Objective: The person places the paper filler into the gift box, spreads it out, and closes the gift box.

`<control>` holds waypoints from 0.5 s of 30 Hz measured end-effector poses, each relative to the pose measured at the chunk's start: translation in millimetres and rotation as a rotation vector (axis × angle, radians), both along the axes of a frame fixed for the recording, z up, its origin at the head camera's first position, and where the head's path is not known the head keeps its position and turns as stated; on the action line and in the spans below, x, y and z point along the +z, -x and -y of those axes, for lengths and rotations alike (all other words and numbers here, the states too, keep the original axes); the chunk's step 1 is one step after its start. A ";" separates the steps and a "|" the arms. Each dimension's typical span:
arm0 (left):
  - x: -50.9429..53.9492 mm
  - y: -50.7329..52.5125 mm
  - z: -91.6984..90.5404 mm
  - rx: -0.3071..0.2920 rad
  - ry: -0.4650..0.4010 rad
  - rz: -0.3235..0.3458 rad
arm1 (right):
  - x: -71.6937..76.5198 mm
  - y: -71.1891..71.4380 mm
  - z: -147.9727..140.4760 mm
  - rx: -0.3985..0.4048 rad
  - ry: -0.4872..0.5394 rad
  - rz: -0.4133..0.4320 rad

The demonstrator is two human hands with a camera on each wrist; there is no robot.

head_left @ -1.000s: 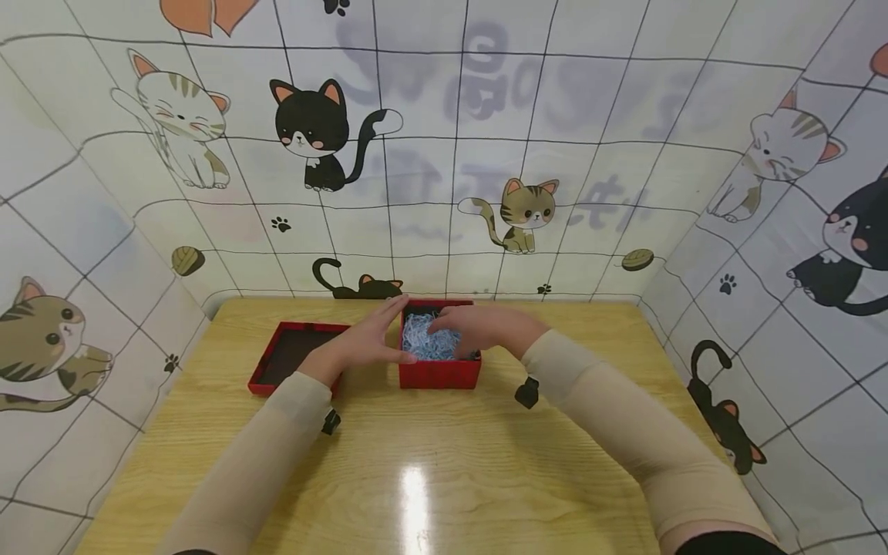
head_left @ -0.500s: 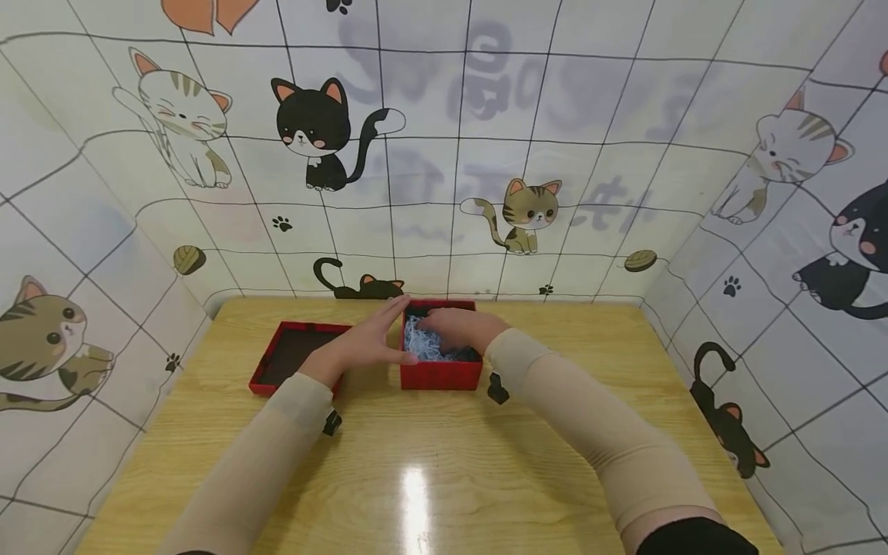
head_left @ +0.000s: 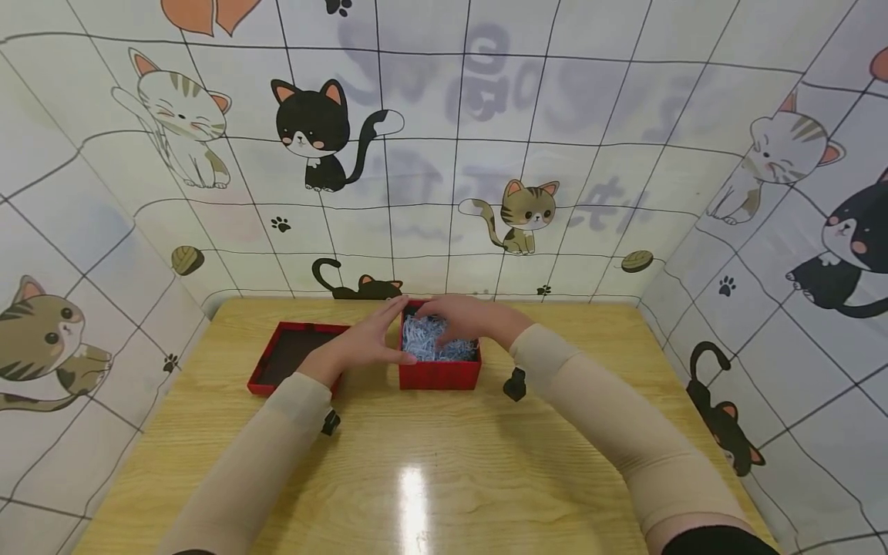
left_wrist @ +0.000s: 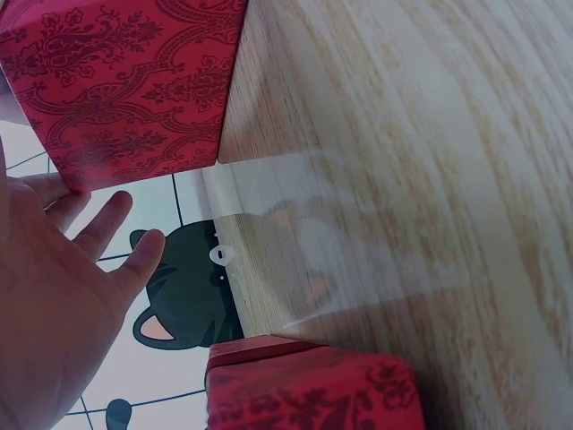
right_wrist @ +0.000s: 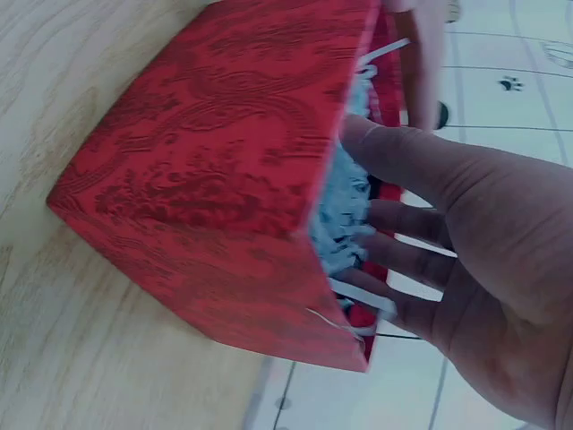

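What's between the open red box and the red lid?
The left hand is between the red box and red lid in the head view; the left wrist view also shows tabletop there.

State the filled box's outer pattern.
The box has dark floral scrollwork on red; best view, left wrist.

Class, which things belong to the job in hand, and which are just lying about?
In the job: red box; blue shredded filler; left hand; right hand.
Lying about or background: shallow red tray, perhaps the box's lid; table; cat-print backdrop.

Faint grey characters (head_left: 486,96) on the patterned wall (head_left: 430,231), pale and blurred, too indistinct to read, no text legible elsewhere
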State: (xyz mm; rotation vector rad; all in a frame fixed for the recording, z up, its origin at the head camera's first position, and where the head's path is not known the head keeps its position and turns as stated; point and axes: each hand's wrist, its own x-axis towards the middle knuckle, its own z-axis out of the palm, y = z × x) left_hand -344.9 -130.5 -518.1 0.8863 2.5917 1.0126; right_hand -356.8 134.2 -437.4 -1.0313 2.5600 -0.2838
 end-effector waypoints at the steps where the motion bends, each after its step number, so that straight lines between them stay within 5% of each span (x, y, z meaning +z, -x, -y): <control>1: -0.2 0.2 0.2 0.001 0.002 0.002 | 4.0 -1.8 -2.2 0.009 0.012 -0.002; 8: 1.8 -0.7 0.6 0.006 0.000 0.007 | 18.9 -13.8 -15.8 0.004 0.030 0.043; 15: 0.7 -0.3 0.6 -0.002 -0.001 0.000 | -3.4 -15.4 -9.8 -0.006 -0.080 0.048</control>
